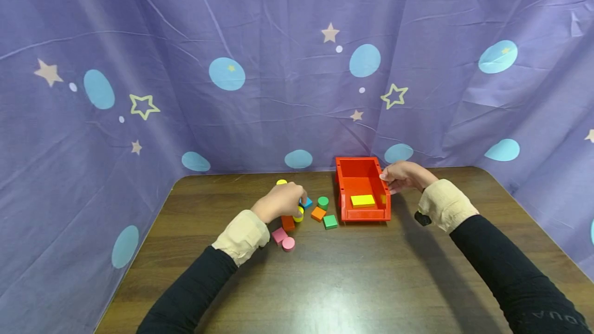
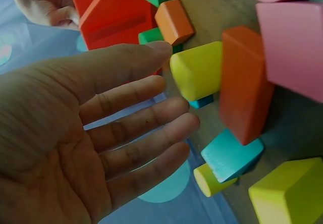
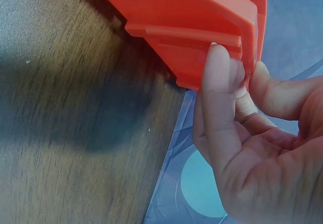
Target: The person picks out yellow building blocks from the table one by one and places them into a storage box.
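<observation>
My left hand (image 1: 282,202) hovers over a cluster of toy blocks with its fingers stretched out. In the left wrist view, its thumb tip is close to a yellow cylinder (image 2: 197,71), though whether they touch is unclear. Beside that cylinder stand a red-orange block (image 2: 245,85) and a pink block (image 2: 295,47); a teal block (image 2: 231,156) lies beyond the fingertips. My right hand (image 1: 408,175) pinches the right side wall of a red plastic bin (image 1: 359,185), thumb at the rim and fingers against the outside. A flat yellow block (image 1: 363,201) lies inside the bin.
Between the left hand and the bin lie a green cylinder (image 1: 323,201), an orange block (image 1: 318,214) and a green block (image 1: 330,221). A pink cylinder (image 1: 289,244) sits nearer me. A purple curtain (image 1: 260,117) hangs behind the wooden table (image 1: 352,287).
</observation>
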